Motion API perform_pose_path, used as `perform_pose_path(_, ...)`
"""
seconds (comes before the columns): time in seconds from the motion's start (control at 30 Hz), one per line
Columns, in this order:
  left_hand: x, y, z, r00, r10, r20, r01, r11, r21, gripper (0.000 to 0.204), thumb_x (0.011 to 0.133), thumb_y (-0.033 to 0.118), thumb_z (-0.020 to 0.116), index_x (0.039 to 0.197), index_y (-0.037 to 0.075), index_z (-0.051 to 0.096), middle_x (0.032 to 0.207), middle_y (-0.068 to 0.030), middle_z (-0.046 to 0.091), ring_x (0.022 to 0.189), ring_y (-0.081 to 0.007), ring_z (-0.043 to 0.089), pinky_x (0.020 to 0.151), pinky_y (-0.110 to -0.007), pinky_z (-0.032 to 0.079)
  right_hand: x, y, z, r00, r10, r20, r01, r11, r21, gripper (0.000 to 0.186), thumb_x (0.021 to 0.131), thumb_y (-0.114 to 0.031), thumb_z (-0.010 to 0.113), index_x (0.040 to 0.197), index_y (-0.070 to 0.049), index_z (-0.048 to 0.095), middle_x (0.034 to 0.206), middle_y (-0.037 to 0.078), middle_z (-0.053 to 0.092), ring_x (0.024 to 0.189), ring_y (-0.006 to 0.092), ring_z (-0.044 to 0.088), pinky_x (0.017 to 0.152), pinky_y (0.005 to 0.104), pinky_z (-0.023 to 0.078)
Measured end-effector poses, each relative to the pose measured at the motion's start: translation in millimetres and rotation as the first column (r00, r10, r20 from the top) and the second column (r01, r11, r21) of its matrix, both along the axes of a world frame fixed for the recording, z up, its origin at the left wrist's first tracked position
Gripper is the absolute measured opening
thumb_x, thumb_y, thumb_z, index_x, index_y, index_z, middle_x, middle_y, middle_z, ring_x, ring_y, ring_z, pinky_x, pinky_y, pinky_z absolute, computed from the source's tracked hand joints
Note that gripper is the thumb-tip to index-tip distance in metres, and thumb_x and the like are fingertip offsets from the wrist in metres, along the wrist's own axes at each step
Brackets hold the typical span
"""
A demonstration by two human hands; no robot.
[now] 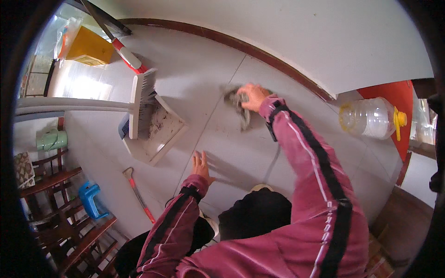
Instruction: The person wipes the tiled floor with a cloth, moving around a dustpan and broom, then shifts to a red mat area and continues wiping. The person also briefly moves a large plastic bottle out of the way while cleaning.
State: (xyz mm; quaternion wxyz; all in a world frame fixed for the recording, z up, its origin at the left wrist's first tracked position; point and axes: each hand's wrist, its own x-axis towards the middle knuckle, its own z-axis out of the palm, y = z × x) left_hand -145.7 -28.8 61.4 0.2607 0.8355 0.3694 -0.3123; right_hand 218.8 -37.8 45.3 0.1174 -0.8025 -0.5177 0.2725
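Observation:
A crumpled grey-green rag point(238, 103) lies against the pale tiled floor point(232, 157), slightly blurred. My right hand point(254, 96) presses on it from above with the fingers curled round its cloth. Nearer to me, my left hand point(200, 167) is low over the tiles, fingers stretched and apart, with nothing in it; whether it touches the floor I cannot tell. Left of the rag stands a white dustpan point(164, 134) with dark dirt in it. A broom point(137, 106) with grey bristles rests against the dustpan.
A scraper with a red handle point(138, 197) lies at left. Wooden chairs point(51, 180), a blue plastic stool point(92, 199) and a yellow bin point(90, 46) stand farther left. At right lies a large clear bottle point(371, 118). A brown skirting board point(222, 39) edges the far wall.

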Motion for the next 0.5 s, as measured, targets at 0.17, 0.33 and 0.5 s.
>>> perform_pose_path(0.17,-10,2,-10,0.992,-0.127,-0.005,0.127,0.992,0.003,0.132,0.057,0.031,0.089,0.149,-0.006,0.004,0.152,-0.0374,-0.001,0.142,-0.0529,0.006,0.116,-0.049,0.022,19,7,16,0.977,0.109,-0.181,-0.024,0.907,0.421,0.040,0.072,-0.024,0.069,0.111,-0.022,0.066,0.106,0.011,0.063,0.102,0.0360,0.060,0.090,0.0441,0.050)
perform_pose_path(0.33,-12,12,-9,0.992,-0.118,-0.036,0.114,0.988,-0.099,0.137,0.053,0.036,0.089,0.149,-0.007,0.002,0.152,-0.0385,-0.001,0.142,-0.0533,0.005,0.117,-0.049,0.019,53,115,-12,0.995,0.063,0.081,-0.097,0.823,0.560,0.039,0.075,-0.015,0.063,0.114,-0.013,0.064,0.114,0.011,0.064,0.108,0.0351,0.058,0.095,0.0439,0.046)
perform_pose_path(0.5,-15,15,-12,0.995,-0.095,-0.003,0.094,0.988,-0.122,0.144,0.049,0.040,0.091,0.150,-0.004,-0.002,0.152,-0.0379,-0.003,0.142,-0.0538,0.003,0.116,-0.051,0.019,87,75,-24,0.995,-0.099,0.015,0.091,0.955,0.282,0.039,0.083,-0.022,0.064,0.121,-0.016,0.059,0.125,0.010,0.060,0.114,0.0345,0.055,0.100,0.0443,0.043)
